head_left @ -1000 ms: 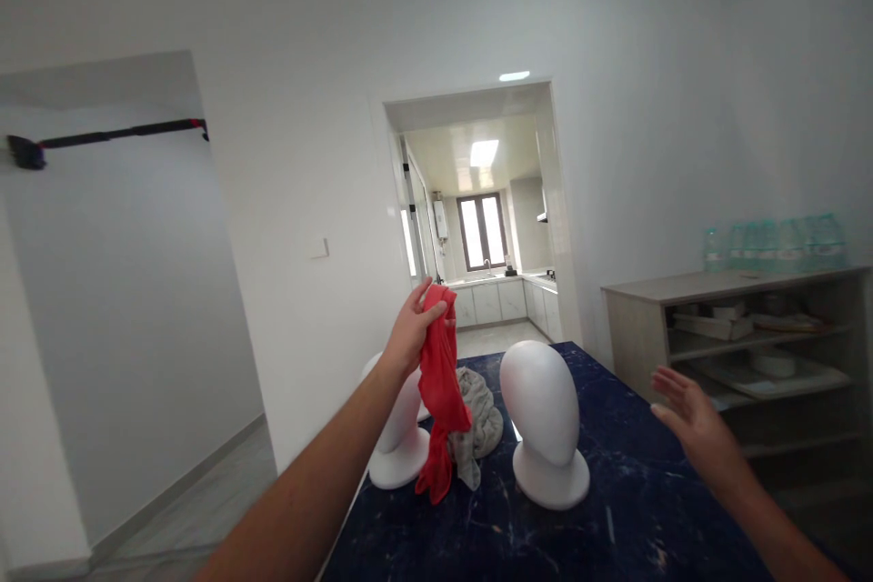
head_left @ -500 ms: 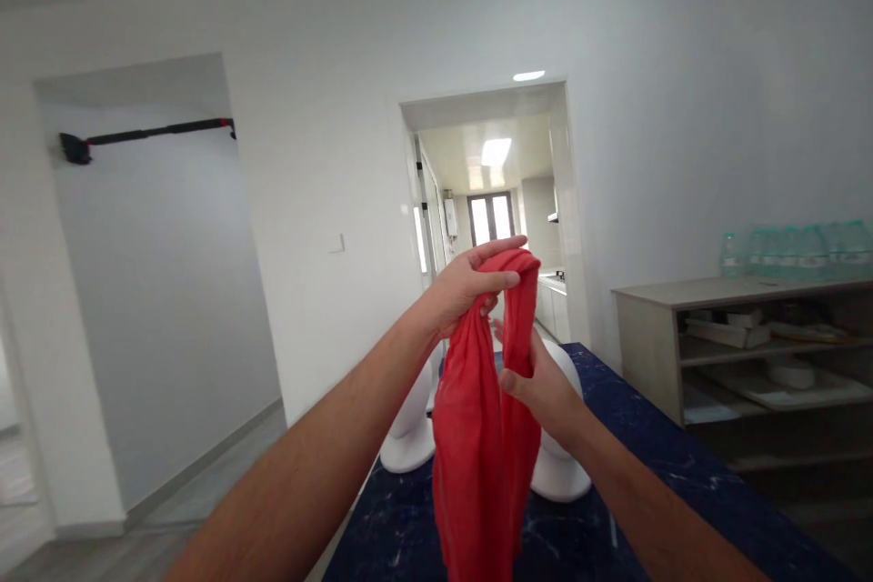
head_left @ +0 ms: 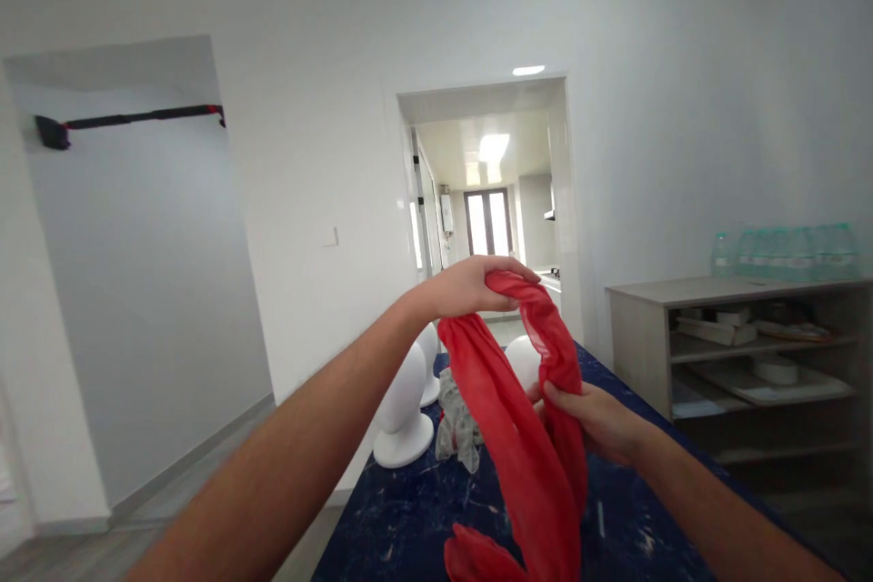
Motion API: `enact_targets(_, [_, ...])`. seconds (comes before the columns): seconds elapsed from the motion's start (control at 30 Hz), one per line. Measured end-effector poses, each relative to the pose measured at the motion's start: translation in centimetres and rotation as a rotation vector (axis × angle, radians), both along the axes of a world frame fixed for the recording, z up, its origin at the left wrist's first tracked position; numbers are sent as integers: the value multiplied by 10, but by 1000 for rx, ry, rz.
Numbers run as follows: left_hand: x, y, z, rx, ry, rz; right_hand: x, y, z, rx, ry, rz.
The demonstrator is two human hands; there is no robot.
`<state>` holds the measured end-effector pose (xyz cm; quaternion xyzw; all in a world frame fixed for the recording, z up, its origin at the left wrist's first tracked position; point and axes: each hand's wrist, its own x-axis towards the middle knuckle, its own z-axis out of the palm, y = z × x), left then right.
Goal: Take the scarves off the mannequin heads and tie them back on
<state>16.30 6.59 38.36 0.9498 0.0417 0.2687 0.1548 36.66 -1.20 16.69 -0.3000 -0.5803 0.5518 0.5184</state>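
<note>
A long red scarf (head_left: 511,436) is gathered into a loop and hangs down in front of me over the dark blue table. My left hand (head_left: 477,285) grips the top of the loop, fingers bent over the cloth. Lower on the right strand, my right hand (head_left: 593,414) is closed around the scarf, its thumb on the near side. A loose end of the red cloth curls at the bottom of the view. Behind the scarf, a white mannequin head (head_left: 524,359) is partly covered by it.
The dark blue marbled table (head_left: 402,509) bears more white mannequin heads (head_left: 404,409) at the left and a crumpled grey cloth (head_left: 456,423). A shelf unit (head_left: 641,346) at the right carries several water bottles (head_left: 791,253). Beyond the table, a doorway opens to a kitchen.
My right hand has moved right and slightly down, drawing its strand away and widening the loop. The left hand has dropped a little. The grey cloth has come into sight.
</note>
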Motion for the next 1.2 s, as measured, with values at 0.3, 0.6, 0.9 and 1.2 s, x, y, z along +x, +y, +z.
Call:
enact_targets(0.3, [-7, 20, 17, 503, 61, 266, 83, -16, 1, -22, -347, -211])
enact_targets(0.6, [17, -8, 4, 287, 39, 262, 105, -17, 4, 34, -513, -385])
enact_targets(0.9, [19, 4, -18, -294, 80, 135, 96, -19, 19, 29, -227, -270])
enact_targets(1.2, [72, -14, -50, -1084, -215, -385, 40, -15, 12, 190, 120, -71])
